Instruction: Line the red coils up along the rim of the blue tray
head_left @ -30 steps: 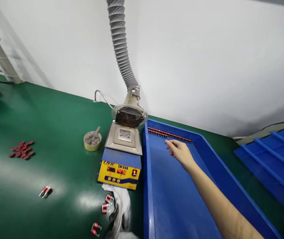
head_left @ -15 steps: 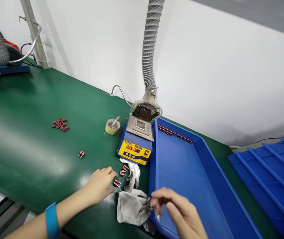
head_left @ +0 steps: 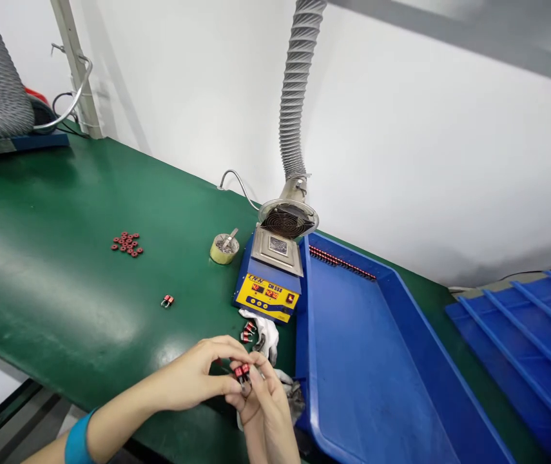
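My left hand [head_left: 207, 374], with a blue band at its wrist, pinches a small red coil [head_left: 242, 372] with pale wire leads from the left. My right hand [head_left: 268, 403] meets it there and grips the same coil from the right. Just beyond my hands, more red coils [head_left: 247, 332] lie beside a white glove [head_left: 266, 334]. Farther left on the green table sits another red coil [head_left: 167, 301]. A greyish cloth or glove [head_left: 294, 396] is mostly covered by my right hand.
A blue and yellow solder pot [head_left: 268, 298] stands under an extraction hood [head_left: 289, 219]. Left of it is a tape-wrapped cup [head_left: 223, 250]; red rings [head_left: 127, 244] lie farther left. On the right, a large blue tray [head_left: 362, 361] holds a row of coils [head_left: 343, 261] along its far wall.
My left hand has picked up the coil it was reaching over and moved right. My right hand has come left to meet it, and both now grip the coil.
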A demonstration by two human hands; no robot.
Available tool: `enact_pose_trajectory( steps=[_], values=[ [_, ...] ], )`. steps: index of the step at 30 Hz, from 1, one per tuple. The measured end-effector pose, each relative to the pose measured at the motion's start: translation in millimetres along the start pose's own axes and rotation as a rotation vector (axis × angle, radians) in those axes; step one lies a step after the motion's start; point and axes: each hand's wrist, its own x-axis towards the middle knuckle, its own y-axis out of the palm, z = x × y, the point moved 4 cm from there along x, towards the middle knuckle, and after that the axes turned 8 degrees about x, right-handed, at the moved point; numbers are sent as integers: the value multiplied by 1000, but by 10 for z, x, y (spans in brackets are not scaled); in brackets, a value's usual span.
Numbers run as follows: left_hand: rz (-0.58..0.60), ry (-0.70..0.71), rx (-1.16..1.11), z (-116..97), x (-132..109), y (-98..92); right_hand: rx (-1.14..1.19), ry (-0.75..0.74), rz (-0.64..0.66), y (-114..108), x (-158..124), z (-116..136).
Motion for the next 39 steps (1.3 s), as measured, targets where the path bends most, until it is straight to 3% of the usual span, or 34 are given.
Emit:
enact_pose_trajectory(
  steps=[5,9,19,27,31,33,35,39],
  values=[
    [-207,-148,-258,201,31,58,91,-53,-114,20,62,-68],
    [-339,-137,-367,302,73,103,95,-108,-205,-11,73,-131],
    [-432,-97,-483,218,42,120,82,-122,-126,-110,54,-192],
    [-640,-325,-915,217,12,288,132,-133,-132,118,-67,-257],
    [-792,-140,-1069,79,9,71,130,-100,-144,143,-109,-215],
    [-836,-48,-1008,25,-24,-59,130,-101,-162,114,-112,-193],
    [-737,-64,-854,12,-42,-94,111,-132,-169,83,-106,-177],
    [-403,-220,-568,94,-37,92,28,-267,-159,36,-88,-171]
  ],
)
